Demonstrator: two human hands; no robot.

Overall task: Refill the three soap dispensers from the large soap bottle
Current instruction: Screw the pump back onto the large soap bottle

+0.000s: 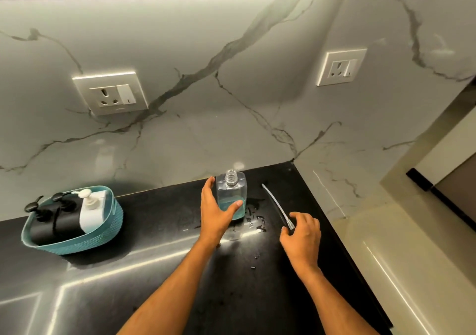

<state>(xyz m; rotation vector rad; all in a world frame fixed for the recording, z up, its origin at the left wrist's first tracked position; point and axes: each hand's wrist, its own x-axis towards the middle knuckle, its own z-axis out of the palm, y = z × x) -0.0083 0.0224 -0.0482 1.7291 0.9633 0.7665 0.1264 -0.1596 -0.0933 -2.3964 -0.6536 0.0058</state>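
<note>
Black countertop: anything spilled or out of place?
Yes. Liquid drops and small puddles lie on the black countertop beside the clear uncapped dispenser bottle. Its clear pump tube lies loose on the counter.

My left hand [216,211] wraps the clear dispenser bottle [231,195], which stands upright and uncapped on the black tabletop [154,231] with blue soap low inside. My right hand [301,234] sits at the pump tube [277,206] lying beside it (droplets between them). Far left, a teal basket [103,234] holds two black dispensers [51,221] and a white one [88,211].
</note>
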